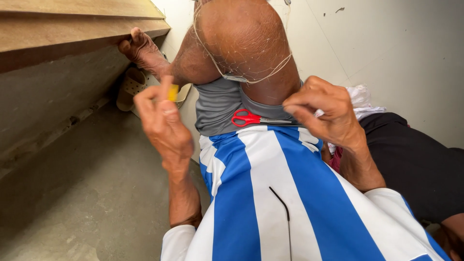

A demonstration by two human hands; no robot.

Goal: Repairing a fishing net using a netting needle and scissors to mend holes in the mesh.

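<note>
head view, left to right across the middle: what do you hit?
Wooden board edge → beige sandal → left hand pinching a small yellow piece → red-handled scissors on the lap → right hand → white cloth → black fabric.

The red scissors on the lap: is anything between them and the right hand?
Nothing visible. The red-handled scissors lie on the grey shorts, blades pointing toward the right hand, whose fingers are pinched just past the blade tips. The left hand holds a small yellow piece.
</note>
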